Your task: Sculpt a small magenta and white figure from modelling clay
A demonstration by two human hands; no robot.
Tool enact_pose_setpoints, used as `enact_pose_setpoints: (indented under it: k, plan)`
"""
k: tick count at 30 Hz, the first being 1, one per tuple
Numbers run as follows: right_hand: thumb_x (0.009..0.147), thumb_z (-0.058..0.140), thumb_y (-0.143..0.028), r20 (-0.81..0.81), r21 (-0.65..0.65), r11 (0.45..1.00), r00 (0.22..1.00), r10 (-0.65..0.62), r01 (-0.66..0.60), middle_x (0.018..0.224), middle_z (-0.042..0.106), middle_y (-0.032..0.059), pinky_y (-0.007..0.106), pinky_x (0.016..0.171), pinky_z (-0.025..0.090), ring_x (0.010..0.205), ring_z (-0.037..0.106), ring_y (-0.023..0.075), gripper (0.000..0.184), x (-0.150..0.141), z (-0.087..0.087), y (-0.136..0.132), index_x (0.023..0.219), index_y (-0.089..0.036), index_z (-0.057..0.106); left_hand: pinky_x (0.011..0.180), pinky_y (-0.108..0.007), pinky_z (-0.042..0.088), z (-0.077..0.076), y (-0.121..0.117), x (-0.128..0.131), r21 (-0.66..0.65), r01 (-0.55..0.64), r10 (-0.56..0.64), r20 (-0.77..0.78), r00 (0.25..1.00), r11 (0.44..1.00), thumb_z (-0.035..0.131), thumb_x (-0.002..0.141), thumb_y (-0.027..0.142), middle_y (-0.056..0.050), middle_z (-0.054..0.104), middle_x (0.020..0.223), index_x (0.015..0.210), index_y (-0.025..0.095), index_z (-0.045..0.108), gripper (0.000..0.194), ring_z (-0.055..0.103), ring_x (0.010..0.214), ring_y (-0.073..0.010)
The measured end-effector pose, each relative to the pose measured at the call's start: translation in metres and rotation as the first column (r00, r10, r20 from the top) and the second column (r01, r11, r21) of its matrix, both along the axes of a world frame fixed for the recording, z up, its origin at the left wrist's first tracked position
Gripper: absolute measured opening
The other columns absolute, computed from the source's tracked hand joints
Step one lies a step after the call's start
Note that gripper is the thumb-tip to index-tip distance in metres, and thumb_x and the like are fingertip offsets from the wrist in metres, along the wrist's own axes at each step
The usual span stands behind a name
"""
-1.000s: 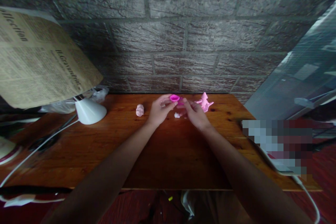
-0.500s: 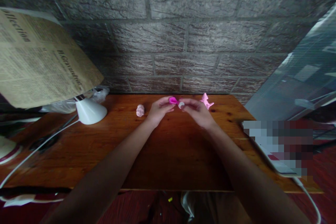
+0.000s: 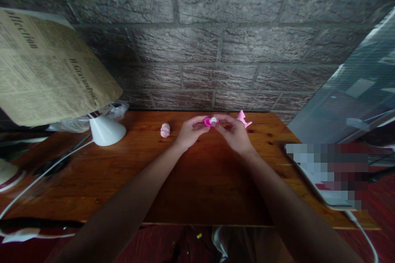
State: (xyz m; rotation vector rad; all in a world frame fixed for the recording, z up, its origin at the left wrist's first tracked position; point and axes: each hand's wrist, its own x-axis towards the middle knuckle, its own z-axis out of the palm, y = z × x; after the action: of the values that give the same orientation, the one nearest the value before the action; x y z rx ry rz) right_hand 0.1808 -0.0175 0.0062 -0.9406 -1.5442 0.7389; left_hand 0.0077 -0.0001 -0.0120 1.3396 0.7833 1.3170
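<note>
Above the back of the wooden table, my left hand (image 3: 188, 133) pinches a small bright pink piece (image 3: 207, 122) shaped like a shallow cup. My right hand (image 3: 237, 134) is closed on a small round white piece (image 3: 213, 120), which sits against or inside the pink one; I cannot tell which. Both sets of fingertips almost meet around these pieces. A pale pink lumpy object (image 3: 165, 130) lies on the table to the left of my left hand. Behind my right hand stands a pink pointed figure (image 3: 241, 116), partly hidden by that hand.
A lamp with a white base (image 3: 106, 131) and a newsprint shade (image 3: 55, 74) stands at the left, its white cord crossing the table (image 3: 203, 185). A partly blurred flat device (image 3: 321, 181) lies at the right edge. A brick wall (image 3: 197, 45) rises behind.
The white piece has come from beside the pink piece to lie over it. The pink piece has shifted slightly right, and my hands are closer together.
</note>
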Motion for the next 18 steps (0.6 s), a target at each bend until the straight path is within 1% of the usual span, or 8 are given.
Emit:
enact_pose_setpoints:
  k: [4, 8, 11, 13, 15, 18]
  plan:
    - [0.08, 0.077, -0.045, 0.051, 0.03, 1.0, 0.999, -0.005, 0.003, 0.101, 0.076, 0.0066, 0.04, 0.09, 0.053, 0.089, 0.068, 0.0224, 0.027, -0.001, 0.001, -0.0021, 0.098, -0.025, 0.077, 0.101, -0.047, 0.05, 0.0009, -0.0014, 0.0008, 0.022, 0.019, -0.018, -0.025, 1.0, 1.0, 0.087, 0.062, 0.024, -0.008, 0.078, 0.11, 0.103, 0.019, 0.077, 0.042, 0.07, 0.107, -0.0269]
    - [0.084, 0.074, -0.043, 0.057, 0.029, 0.999, 0.998, 0.03, -0.032, 0.104, 0.077, 0.0068, 0.04, 0.092, 0.053, 0.091, 0.069, 0.0224, 0.026, -0.0002, 0.0004, -0.0012, 0.101, -0.025, 0.077, 0.102, -0.047, 0.05, 0.0042, -0.0035, 0.0005, -0.019, 0.048, -0.048, 0.006, 0.999, 0.999, 0.088, 0.062, 0.023, -0.008, 0.078, 0.109, 0.103, 0.019, 0.078, 0.042, 0.071, 0.105, -0.0268]
    - [0.086, 0.071, -0.041, 0.075, 0.051, 0.998, 0.997, 0.03, -0.034, 0.103, 0.078, 0.0065, 0.04, 0.091, 0.053, 0.091, 0.069, 0.0222, 0.024, 0.0017, -0.0019, 0.0017, 0.103, -0.024, 0.077, 0.106, -0.048, 0.047, 0.0073, -0.0045, 0.0004, -0.092, 0.113, -0.104, 0.094, 0.99, 0.989, 0.088, 0.064, 0.023, -0.008, 0.078, 0.111, 0.107, 0.02, 0.079, 0.044, 0.07, 0.108, -0.027]
    - [0.087, 0.069, -0.038, 0.088, 0.093, 0.995, 0.996, 0.015, -0.023, 0.103, 0.078, 0.007, 0.04, 0.091, 0.054, 0.091, 0.069, 0.022, 0.024, 0.003, -0.0039, 0.0039, 0.104, -0.023, 0.077, 0.11, -0.048, 0.044, 0.0087, -0.0047, 0.0007, -0.138, 0.158, -0.131, 0.185, 0.974, 0.978, 0.087, 0.067, 0.024, -0.009, 0.078, 0.113, 0.105, 0.019, 0.079, 0.04, 0.069, 0.113, -0.0275]
    - [0.088, 0.068, -0.036, 0.092, 0.132, 0.991, 0.996, -0.001, -0.011, 0.104, 0.077, 0.0075, 0.04, 0.09, 0.054, 0.09, 0.069, 0.0216, 0.023, 0.0037, -0.0054, 0.0053, 0.105, -0.023, 0.077, 0.113, -0.048, 0.042, 0.0092, -0.0045, 0.0011, -0.177, 0.183, -0.133, 0.263, 0.956, 0.967, 0.085, 0.07, 0.024, -0.009, 0.078, 0.112, 0.1, 0.018, 0.08, 0.031, 0.068, 0.116, -0.0277]
    - [0.088, 0.068, -0.034, 0.089, 0.157, 0.988, 0.996, -0.016, 0.002, 0.104, 0.077, 0.0072, 0.04, 0.09, 0.054, 0.089, 0.068, 0.0211, 0.02, 0.0035, -0.0059, 0.0052, 0.103, -0.024, 0.077, 0.114, -0.047, 0.041, 0.0084, -0.004, 0.0015, -0.21, 0.191, -0.12, 0.311, 0.943, 0.959, 0.083, 0.074, 0.022, -0.009, 0.078, 0.111, 0.098, 0.017, 0.08, 0.024, 0.067, 0.118, -0.027]
